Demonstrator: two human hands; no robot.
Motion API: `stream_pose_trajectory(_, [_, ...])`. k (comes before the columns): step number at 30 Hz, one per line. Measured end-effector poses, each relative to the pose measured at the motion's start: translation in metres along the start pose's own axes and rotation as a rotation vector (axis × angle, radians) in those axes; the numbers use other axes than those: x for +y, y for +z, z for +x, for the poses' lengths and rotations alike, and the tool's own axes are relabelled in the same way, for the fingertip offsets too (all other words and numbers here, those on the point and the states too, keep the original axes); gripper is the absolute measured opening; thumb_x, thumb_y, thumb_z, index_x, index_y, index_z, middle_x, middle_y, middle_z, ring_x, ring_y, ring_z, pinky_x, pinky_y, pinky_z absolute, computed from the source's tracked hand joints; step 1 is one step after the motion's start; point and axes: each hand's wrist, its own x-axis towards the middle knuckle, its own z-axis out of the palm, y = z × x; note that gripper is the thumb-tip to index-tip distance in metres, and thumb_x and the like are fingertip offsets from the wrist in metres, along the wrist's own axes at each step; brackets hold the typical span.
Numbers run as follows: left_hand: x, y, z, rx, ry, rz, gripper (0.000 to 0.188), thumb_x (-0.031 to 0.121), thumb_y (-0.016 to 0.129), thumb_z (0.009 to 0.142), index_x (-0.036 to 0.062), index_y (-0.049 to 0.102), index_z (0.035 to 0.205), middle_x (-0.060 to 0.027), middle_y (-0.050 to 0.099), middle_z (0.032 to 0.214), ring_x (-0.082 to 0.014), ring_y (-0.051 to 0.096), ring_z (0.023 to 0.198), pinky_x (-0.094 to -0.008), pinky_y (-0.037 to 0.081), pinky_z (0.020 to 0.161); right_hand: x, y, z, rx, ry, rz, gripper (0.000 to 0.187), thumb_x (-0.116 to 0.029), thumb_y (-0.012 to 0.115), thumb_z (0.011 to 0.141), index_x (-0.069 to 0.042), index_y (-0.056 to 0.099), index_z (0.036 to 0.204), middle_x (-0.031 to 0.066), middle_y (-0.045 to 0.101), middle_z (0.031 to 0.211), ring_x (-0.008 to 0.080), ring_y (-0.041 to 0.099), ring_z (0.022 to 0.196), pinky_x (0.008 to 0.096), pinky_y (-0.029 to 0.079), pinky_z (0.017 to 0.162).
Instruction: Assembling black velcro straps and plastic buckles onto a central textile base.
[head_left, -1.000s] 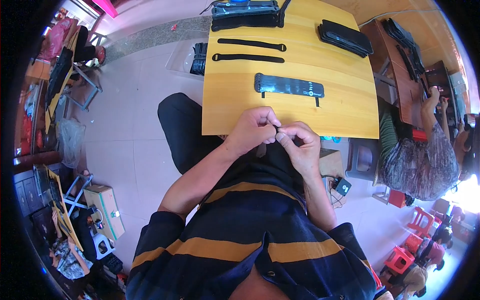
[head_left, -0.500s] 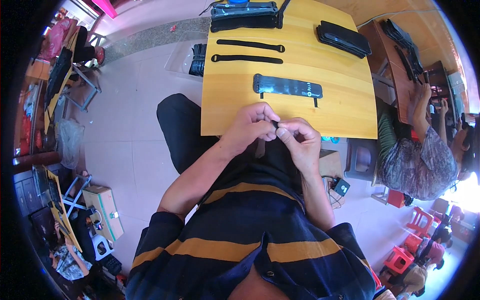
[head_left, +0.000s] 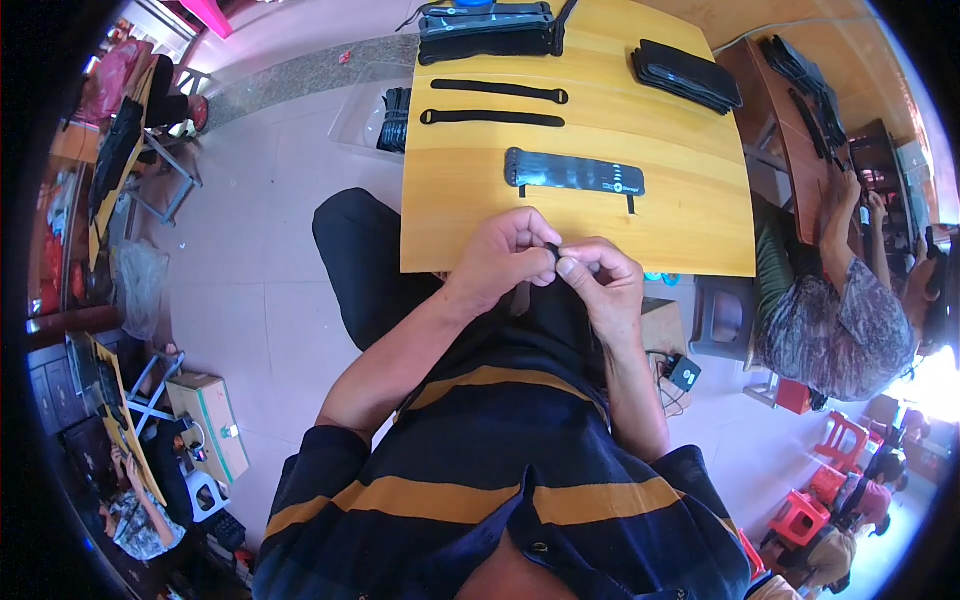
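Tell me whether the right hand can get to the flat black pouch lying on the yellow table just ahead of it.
Probably yes. The flat black pouch lies on the yellow table just beyond the right hand, with bare tabletop between. But both hands are pinching a small dark piece, so the left hand would have to keep it.

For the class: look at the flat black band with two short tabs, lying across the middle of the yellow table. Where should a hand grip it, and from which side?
A judgement: grip the black band at its right end, coming from above and from the right. It lies flat and lengthwise across the table, with bare wood around that end. The left hand and right hand are pinching a small dark piece at the near edge.
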Motion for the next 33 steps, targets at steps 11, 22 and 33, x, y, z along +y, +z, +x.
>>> stream_pose_trajectory(11, [-0.002,0.001,0.002,-0.011,-0.036,-0.041,0.017,-0.002,0.066,0.086,0.0016,0.061,0.103,-0.0053,0.063,0.083,-0.0105,0.064,0.07,-0.0229,0.054,0.061,0.001,-0.001,-0.001,0.025,-0.051,-0.068,0.01,0.002,0.075,0.089,-0.002,0.075,0.098,0.0042,0.071,0.096,0.0078,0.064,0.083,0.0224,0.051,0.073])
stream_pose_trajectory(22, [-0.011,-0.002,0.0,0.028,0.053,0.01,0.016,-0.002,0.06,0.087,0.0015,0.062,0.103,-0.0052,0.064,0.084,-0.0106,0.063,0.072,-0.0246,0.053,0.067,-0.007,0.005,0.0,0.025,-0.116,-0.192,0.011,0.003,0.077,0.087,-0.001,0.075,0.097,0.0054,0.07,0.095,0.0096,0.066,0.083,0.0231,0.053,0.073])
stream_pose_trajectory(33, [-0.002,0.0,-0.002,-0.024,0.055,-0.02,0.017,-0.001,0.064,0.089,0.0019,0.063,0.106,-0.0051,0.067,0.089,-0.0102,0.064,0.076,-0.0246,0.054,0.07,-0.007,0.003,0.001,0.023,-0.062,-0.054,0.009,0.003,0.074,0.09,-0.001,0.074,0.098,0.0049,0.07,0.097,0.0087,0.065,0.083,0.0225,0.052,0.073])
